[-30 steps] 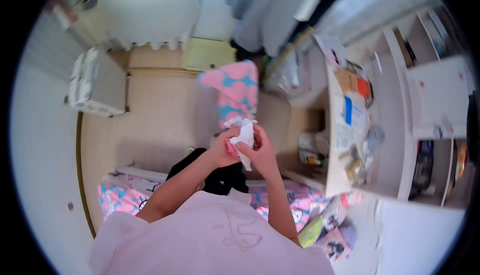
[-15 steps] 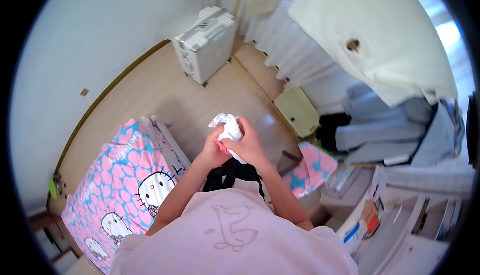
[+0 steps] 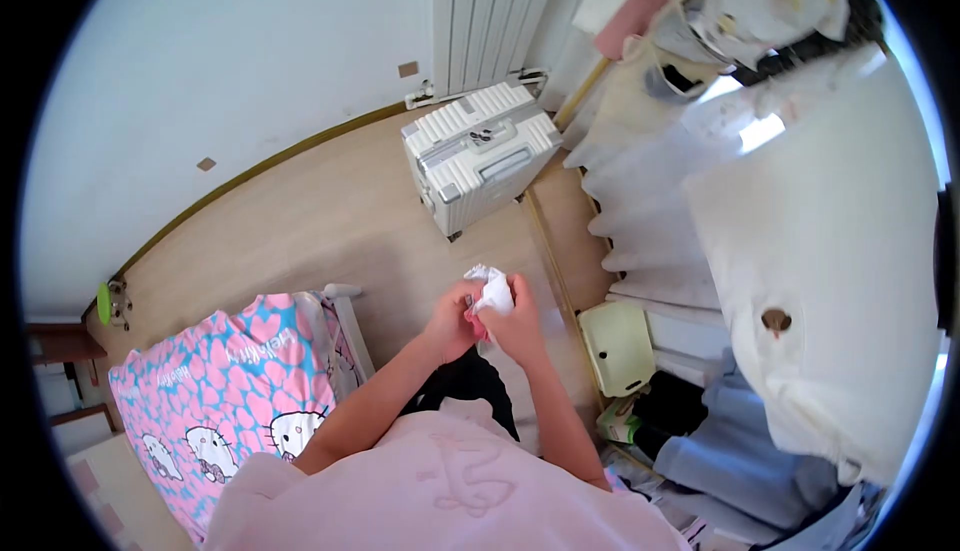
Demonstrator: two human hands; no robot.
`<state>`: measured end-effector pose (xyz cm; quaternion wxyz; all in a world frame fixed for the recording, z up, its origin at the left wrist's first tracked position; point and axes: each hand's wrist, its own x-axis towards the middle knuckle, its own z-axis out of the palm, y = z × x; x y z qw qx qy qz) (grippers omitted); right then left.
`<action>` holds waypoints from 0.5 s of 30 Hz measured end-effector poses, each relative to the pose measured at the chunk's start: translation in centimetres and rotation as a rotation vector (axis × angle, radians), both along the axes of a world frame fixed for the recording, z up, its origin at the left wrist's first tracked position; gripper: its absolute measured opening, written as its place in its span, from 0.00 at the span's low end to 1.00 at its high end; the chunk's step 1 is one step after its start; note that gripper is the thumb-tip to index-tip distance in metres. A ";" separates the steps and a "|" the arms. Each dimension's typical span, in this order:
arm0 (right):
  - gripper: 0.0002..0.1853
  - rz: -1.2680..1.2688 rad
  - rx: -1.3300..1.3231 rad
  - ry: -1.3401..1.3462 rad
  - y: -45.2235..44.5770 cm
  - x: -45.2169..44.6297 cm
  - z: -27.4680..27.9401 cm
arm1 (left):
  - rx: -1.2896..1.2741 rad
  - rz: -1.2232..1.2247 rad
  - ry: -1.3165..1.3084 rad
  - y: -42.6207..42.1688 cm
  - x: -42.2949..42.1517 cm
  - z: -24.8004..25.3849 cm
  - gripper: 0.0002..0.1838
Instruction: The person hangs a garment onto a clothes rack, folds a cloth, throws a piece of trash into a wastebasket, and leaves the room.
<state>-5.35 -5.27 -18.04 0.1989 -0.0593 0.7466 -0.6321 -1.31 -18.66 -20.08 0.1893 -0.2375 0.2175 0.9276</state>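
A small bundled white cloth (image 3: 494,293) with some pink on it is held in front of my body, at the middle of the head view. My left hand (image 3: 453,321) grips its left side, near the pink part. From the right, my right hand (image 3: 516,328) closes round the white part, thumb and fingers pressed to it. The two hands almost meet, and their fingers cover much of the cloth, so its exact kind is hidden.
A white ribbed suitcase (image 3: 490,156) stands upright on the floor ahead. A bed with a pink-and-blue Hello Kitty cover (image 3: 225,391) is at left. On the right are a pale green folding stool (image 3: 617,349), grey-blue clothes (image 3: 755,441) and a hanging white cloth (image 3: 810,251).
The view has swung toward the right and up, bringing the suitcase closer to centre and the radiator into sight. Both hands still hold the cloth, slightly turned between the fingers.
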 end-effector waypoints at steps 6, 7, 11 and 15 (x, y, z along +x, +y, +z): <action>0.20 0.277 -0.118 -0.189 -13.0 -8.7 0.2 | 0.175 0.426 0.081 -11.4 -3.3 2.2 0.29; 0.23 0.361 -0.139 -0.218 -15.7 -9.4 -0.3 | 0.261 0.473 0.083 -14.2 -3.1 1.2 0.32; 0.21 0.664 -0.101 -0.405 -26.9 -11.0 1.3 | 0.212 0.660 0.045 -24.2 -2.9 -2.2 0.33; 0.21 0.758 -0.027 -0.502 -37.4 -11.0 1.7 | 0.287 0.647 0.244 -34.2 -4.3 -0.6 0.30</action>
